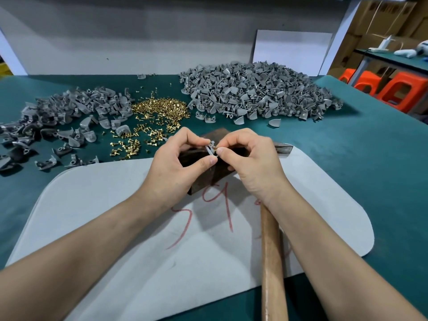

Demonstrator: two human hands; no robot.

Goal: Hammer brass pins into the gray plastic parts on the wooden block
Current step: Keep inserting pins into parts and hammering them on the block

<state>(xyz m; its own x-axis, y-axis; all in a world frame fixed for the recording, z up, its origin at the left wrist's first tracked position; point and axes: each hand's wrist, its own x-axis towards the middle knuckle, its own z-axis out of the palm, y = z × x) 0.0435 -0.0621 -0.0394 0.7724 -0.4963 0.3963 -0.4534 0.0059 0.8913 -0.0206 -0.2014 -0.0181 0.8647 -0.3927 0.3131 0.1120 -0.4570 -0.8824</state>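
My left hand [178, 158] is pinching a gray plastic part [210, 148] over the wooden block [206, 181]. My right hand [250, 158] is pinching a brass pin [217, 149] against it. The hammer [272, 251] is lying unused, and many unpinned parts [69, 112] are waiting.

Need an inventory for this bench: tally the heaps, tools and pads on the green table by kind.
Heaps of gray plastic parts: 2
Heap of brass pins: 1
Hammer: 1
Wooden block: 1
White mat: 1
Total: 6
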